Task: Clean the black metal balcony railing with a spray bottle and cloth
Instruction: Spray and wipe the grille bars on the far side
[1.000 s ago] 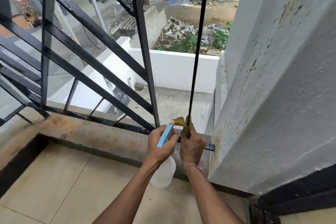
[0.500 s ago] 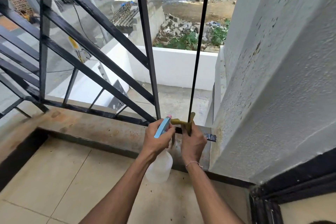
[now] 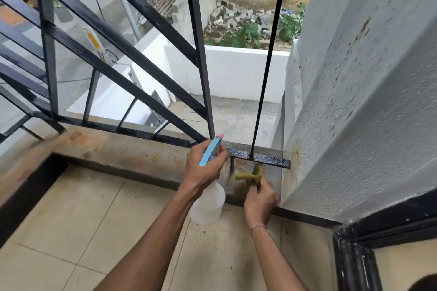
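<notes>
At ledge by wall: left hand grips spray bottle, fingers curled round neck, long axis upright, nozzle toward railing. Right hand pinches cloth just below bottom bar.

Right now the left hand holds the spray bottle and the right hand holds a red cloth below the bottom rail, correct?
Not quite: the cloth is yellow, as the head view shows. The left hand holds the spray bottle; the right hand holds the cloth below the bottom rail.
</notes>
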Tool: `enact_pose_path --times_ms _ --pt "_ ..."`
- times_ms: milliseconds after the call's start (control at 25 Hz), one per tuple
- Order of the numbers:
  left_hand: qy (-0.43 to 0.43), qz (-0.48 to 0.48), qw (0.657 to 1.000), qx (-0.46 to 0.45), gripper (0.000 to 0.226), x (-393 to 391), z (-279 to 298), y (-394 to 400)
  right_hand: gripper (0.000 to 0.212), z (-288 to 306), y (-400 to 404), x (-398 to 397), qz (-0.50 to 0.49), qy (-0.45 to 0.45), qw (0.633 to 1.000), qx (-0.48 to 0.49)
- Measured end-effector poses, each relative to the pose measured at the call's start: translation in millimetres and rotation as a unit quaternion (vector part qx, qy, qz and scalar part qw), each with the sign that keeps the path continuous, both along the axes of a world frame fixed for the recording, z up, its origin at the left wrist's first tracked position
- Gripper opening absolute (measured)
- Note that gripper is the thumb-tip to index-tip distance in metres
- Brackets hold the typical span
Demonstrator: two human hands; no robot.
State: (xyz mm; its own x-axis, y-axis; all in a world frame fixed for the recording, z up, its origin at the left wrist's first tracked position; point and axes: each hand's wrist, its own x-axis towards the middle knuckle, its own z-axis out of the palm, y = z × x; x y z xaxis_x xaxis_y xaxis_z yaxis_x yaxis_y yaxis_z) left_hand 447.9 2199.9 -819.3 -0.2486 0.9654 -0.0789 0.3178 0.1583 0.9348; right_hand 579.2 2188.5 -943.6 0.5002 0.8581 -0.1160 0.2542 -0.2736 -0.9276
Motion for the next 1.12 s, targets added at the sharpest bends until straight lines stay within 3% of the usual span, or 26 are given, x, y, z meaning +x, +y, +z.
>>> enact_pose_path --times_ms 120,240,600,880,1040,1120 --pt "0.010 0.003 1.000 0.005 0.004 -3 1 -1 0.016 -4 33 -19 0.084 -0.003 0.996 -0.015" --pt "0.020 0.010 1.000 0.009 0.004 -7 2 -2 0.016 -7 41 -37 0.129 -0.006 0.992 0.007" --pt "0.019 0.015 1.000 0.006 0.006 -10 8 -10 0.027 -16 51 -45 0.116 -0.049 0.992 -0.007" --pt "0.017 0.012 1.000 0.005 0.004 -9 15 -12 0.018 -13 17 -48 0.102 -0.038 0.991 0.073" --pt "0.021 0.017 1.000 0.002 0.005 -8 18 -12 0.020 -24 35 -50 0.141 -0.092 0.984 -0.052" --pt "0.023 0.014 1.000 0.007 0.006 -7 20 -13 0.023 -18 40 -47 0.144 -0.078 0.984 -0.066"
